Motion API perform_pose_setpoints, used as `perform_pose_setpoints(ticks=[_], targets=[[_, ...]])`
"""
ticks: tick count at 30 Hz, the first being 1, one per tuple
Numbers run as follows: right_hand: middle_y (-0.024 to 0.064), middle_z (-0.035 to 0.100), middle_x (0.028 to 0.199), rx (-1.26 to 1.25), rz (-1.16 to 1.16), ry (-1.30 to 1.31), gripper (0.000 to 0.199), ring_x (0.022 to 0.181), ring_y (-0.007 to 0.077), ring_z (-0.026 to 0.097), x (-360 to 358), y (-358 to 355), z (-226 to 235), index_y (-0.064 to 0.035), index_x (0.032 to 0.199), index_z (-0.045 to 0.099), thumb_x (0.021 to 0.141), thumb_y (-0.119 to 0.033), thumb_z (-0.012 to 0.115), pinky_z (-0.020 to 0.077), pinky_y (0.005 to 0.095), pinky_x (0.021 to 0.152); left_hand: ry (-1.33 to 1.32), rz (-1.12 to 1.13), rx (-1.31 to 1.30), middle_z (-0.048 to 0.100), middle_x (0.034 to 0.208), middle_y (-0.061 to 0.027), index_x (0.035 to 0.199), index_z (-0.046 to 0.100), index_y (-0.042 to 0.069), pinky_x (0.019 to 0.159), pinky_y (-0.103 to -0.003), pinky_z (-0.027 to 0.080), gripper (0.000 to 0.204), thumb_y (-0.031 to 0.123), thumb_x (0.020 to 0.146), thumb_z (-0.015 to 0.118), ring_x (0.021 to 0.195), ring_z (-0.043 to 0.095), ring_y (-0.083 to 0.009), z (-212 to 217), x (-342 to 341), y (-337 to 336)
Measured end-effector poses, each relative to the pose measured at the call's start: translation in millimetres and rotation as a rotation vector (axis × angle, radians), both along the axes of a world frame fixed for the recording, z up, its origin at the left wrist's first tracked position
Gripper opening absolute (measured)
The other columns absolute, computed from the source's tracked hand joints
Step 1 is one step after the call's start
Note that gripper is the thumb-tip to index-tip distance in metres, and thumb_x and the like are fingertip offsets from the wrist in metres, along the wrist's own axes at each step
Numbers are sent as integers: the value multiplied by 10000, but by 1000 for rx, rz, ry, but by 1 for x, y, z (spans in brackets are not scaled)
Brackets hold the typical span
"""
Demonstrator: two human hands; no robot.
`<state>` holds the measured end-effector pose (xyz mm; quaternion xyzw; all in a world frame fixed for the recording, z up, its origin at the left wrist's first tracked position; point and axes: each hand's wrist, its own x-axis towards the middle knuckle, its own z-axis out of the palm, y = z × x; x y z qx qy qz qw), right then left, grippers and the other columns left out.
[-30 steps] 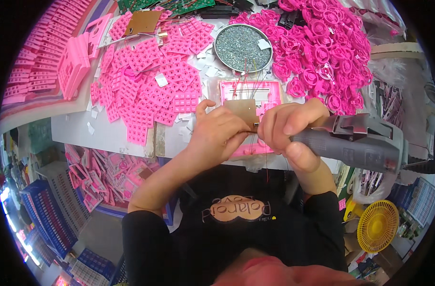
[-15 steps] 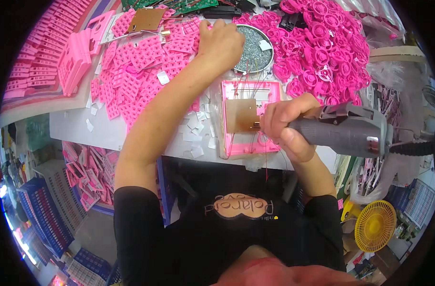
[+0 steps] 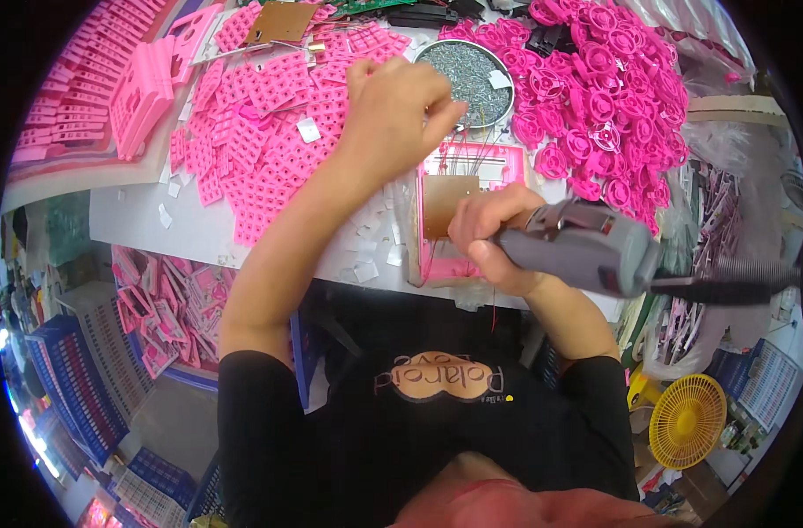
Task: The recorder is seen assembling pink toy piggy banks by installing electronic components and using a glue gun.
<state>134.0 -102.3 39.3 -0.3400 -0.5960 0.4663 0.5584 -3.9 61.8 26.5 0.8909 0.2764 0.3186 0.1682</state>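
My right hand is wrapped round a grey electric screwdriver, held over a pink plastic housing. A brown circuit board lies in that housing, with thin wires above it. The driver's tip is hidden behind my fingers. My left hand hovers at the left edge of a round dish of small metal screws. Its fingers are curled and closed; whatever they hold is too small or hidden to make out.
Pink keypad pieces heap up on the left of the table, and pink ring-shaped parts pile up on the right. White paper scraps lie beside the housing. A yellow fan stands low at the right.
My left hand has drawn back slightly toward me from the far side of the dish, its thumb now showing. My right hand has shifted left with the screwdriver, which has swung lower.
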Motion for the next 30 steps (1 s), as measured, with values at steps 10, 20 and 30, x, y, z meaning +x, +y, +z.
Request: perform_pose_setpoints(ticks=[10, 20, 30], targets=[[36, 511, 630, -60, -51, 109, 195, 525, 156, 478, -4, 5, 9, -60, 981, 492, 899, -61, 669, 405, 316, 502, 17, -147, -157, 659, 918, 3, 947, 663, 142, 966, -475, 305, 159, 131, 809, 743, 903, 617, -203, -20, -61, -106], [-8, 462, 579, -38, -8, 301, 279, 499, 138, 458, -18, 7, 39, -89, 1013, 479, 903, -231, 693, 371, 317, 479, -147, -92, -172, 673, 857, 24, 878, 659, 129, 989, -465, 293, 202, 79, 736, 793, 832, 628, -168, -21, -54, -117], [-1, 465, 582, -6, -1, 281, 285, 510, 146, 462, -22, 14, 45, -92, 1017, 470, 901, -226, 693, 380, 327, 497, -160, -2, -66, 645, 850, 34, 842, 646, 138, 989, -488, 291, 219, 161, 712, 821, 840, 611, -170, -24, -56, -117]])
